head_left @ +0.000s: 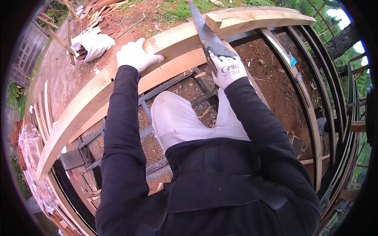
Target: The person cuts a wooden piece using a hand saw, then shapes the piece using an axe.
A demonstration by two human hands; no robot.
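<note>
Two gloved hands work on a long wooden plank (118,84) lying across a dark metal frame (157,98) — the left hand (136,55) presses flat on the plank's top, fingers curled over its far edge. The right hand (227,70) is closed around the handle of a saw (201,27) — its blade rests against the plank near a short block (213,21).

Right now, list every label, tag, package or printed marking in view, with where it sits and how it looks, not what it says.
Printed patch: back of the right hand glove, dark lettering on white.
Small tag: on the metal frame bar at right, blue, roughly square.
White bag: on the ground upper left, crumpled, among wood scraps.
</note>
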